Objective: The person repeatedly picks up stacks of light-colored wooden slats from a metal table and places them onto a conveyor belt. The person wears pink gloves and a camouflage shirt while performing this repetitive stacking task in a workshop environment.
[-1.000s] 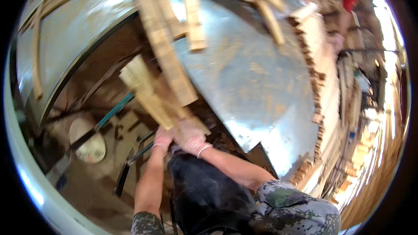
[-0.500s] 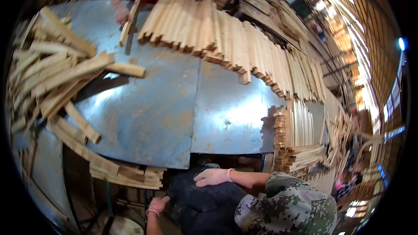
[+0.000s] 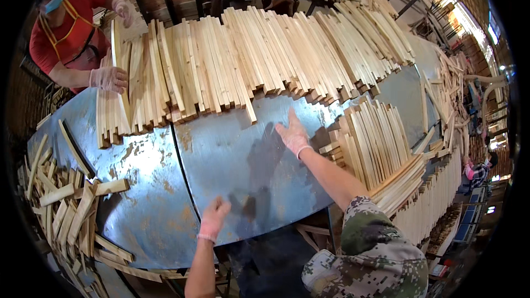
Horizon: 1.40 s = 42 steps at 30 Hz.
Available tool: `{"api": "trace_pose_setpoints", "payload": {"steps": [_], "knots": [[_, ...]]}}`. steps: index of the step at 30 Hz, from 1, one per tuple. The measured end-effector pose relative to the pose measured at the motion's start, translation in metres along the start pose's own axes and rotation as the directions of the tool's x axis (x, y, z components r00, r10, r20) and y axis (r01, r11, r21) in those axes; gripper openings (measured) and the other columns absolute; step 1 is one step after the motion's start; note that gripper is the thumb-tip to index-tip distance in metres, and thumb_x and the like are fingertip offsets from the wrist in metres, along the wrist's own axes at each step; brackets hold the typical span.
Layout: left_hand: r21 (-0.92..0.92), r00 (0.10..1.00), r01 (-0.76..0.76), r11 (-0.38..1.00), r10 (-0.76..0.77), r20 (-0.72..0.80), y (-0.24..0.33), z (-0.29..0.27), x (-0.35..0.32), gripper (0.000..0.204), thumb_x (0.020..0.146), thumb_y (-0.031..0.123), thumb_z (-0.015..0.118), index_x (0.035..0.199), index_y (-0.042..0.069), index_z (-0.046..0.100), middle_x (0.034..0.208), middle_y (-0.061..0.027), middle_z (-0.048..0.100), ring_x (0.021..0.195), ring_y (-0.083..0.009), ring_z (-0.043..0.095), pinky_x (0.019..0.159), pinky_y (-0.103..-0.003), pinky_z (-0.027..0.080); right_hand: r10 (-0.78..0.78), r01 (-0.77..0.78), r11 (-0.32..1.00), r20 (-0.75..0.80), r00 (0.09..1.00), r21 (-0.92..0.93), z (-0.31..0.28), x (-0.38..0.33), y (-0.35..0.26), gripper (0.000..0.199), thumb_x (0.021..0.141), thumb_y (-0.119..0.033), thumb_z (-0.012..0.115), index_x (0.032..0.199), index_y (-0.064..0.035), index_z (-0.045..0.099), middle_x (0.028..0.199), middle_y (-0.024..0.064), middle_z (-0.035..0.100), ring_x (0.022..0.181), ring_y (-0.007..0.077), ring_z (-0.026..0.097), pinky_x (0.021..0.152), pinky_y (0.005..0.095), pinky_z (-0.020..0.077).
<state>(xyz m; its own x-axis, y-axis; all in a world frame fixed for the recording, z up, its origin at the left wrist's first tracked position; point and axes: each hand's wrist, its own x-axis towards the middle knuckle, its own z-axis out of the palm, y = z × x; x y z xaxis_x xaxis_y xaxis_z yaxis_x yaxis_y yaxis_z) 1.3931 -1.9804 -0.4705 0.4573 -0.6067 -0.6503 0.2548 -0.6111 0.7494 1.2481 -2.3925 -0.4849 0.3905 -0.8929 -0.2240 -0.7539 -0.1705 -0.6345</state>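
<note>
A long row of pale wooden strips [image 3: 248, 55] lies side by side across the far part of the metal table [image 3: 259, 187]. One strip [image 3: 243, 96] juts out of the row toward me. My right hand [image 3: 293, 135], in a thin pale glove, reaches over the table toward the row's near ends; its thumb and fingers are apart and it holds nothing. Lower and to the left, my left hand [image 3: 214, 219], gloved too, hovers near the table's front edge with its fingers curled in and nothing visible in them.
A stack of strips [image 3: 375, 138] stands right of my right arm. Loose, jumbled strips [image 3: 77, 209] cover the table's left end. At the far left a co-worker in red [image 3: 77, 38] rests a gloved hand [image 3: 109, 79] on a strip at the row's end.
Both my hands have risen from my lap and the table's edge to over the table. The view has shifted. The co-worker's strip has gone from the open table to the row's left end.
</note>
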Motion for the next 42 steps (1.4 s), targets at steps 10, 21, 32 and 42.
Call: {"api": "trace_pose_setpoints", "payload": {"steps": [10, 21, 32, 42], "knots": [[-0.12, 0.777, -0.173, 0.978, 0.061, -0.626, 0.136, 0.006, 0.277, 0.08, 0.097, 0.026, 0.08, 0.159, -0.005, 0.04, 0.134, -0.0175, 0.065, 0.112, -0.0245, 0.064, 0.094, -0.036, 0.054, 0.066, -0.066, 0.997, -0.009, 0.998, -0.03, 0.018, 0.145, -0.009, 0.078, 0.097, -0.029, 0.072, 0.166, -0.0092, 0.041, 0.155, 0.0254, 0.059, 0.141, 0.0435, 0.058, 0.118, 0.0475, 0.0475], [-0.165, 0.72, -0.178, 0.97, 0.015, -0.694, 0.146, 0.024, 0.293, 0.058, 0.091, 0.024, 0.086, 0.134, -0.007, 0.064, 0.125, -0.0162, 0.071, 0.111, -0.0282, 0.067, 0.104, -0.038, 0.052, 0.265, -0.23, 0.932, 0.094, 0.96, -0.279, -0.004, 0.168, -0.053, 0.04, 0.098, -0.033, 0.07, 0.122, -0.0009, 0.069, 0.122, 0.026, 0.074, 0.117, 0.0428, 0.073, 0.101, 0.0496, 0.0581], [-0.108, 0.818, -0.078, 0.991, 0.002, -0.575, 0.19, 0.027, 0.281, 0.082, 0.095, 0.028, 0.084, 0.158, -0.008, 0.047, 0.16, -0.0274, 0.053, 0.147, -0.0372, 0.053, 0.124, -0.042, 0.04, 0.099, -0.088, 0.947, 0.021, 0.995, -0.308, 0.01, 0.172, -0.027, 0.028, 0.096, -0.024, 0.068, 0.113, -0.0016, 0.07, 0.111, 0.0268, 0.076, 0.108, 0.0444, 0.074, 0.095, 0.0521, 0.0591], [-0.347, 0.829, -0.146, 0.927, -0.077, -0.554, 0.166, 0.045, 0.253, 0.069, 0.095, 0.017, 0.082, 0.154, -0.005, 0.054, 0.147, -0.021, 0.065, 0.133, -0.0291, 0.062, 0.114, -0.039, 0.047, 0.06, -0.025, 0.965, 0.124, 0.991, -0.263, 0.0, 0.16, -0.019, 0.036, 0.097, -0.034, 0.07, 0.115, -0.003, 0.07, 0.12, 0.0269, 0.074, 0.116, 0.0446, 0.071, 0.101, 0.0519, 0.0561]]}}
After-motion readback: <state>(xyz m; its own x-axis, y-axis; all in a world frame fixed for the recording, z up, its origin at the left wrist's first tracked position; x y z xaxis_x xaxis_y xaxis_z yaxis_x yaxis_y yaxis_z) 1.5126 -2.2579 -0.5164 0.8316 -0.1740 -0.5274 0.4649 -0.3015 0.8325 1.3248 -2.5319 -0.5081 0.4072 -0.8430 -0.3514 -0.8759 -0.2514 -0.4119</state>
